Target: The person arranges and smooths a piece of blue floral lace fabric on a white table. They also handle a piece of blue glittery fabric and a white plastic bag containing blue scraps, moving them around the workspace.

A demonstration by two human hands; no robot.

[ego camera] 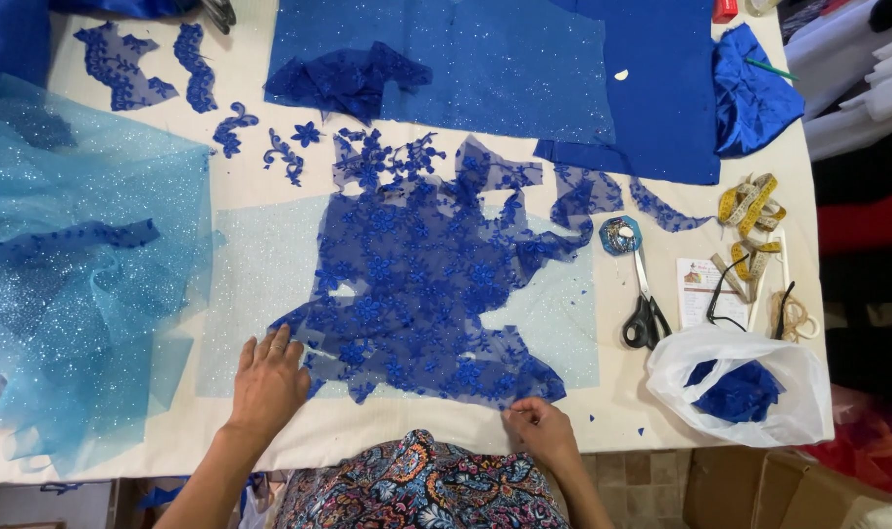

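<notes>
- The left hand [267, 384] lies flat, fingers spread, palm down on the lower left edge of the dark blue lace piece [421, 279]; it holds nothing, only presses.
- The right hand [541, 428] sits at the lace's lower right hem with its fingertips pinched together on the edge; whether a pin or needle sits in that grip is too small to make out.
- The lace lies spread in the middle of the surface [250, 167], over a pale blue glitter panel [260, 284] that shows around it on the left and right.
- Light blue glitter tulle [64, 284] is bunched at the left and runs off the frame edge.
- Small lace cut-outs [232, 127] lie apart above the main piece.
- A sparkly royal blue cloth [505, 59] covers the top and is cut off by the upper edge.
- Black-handled scissors [646, 312] lie to the right, points toward a round blue pincushion-like item [620, 235], hard to identify.
- A yellow tape measure [751, 204] is coiled nearby.
- A white plastic bag [740, 377] holds blue scraps, partly hidden inside.
</notes>
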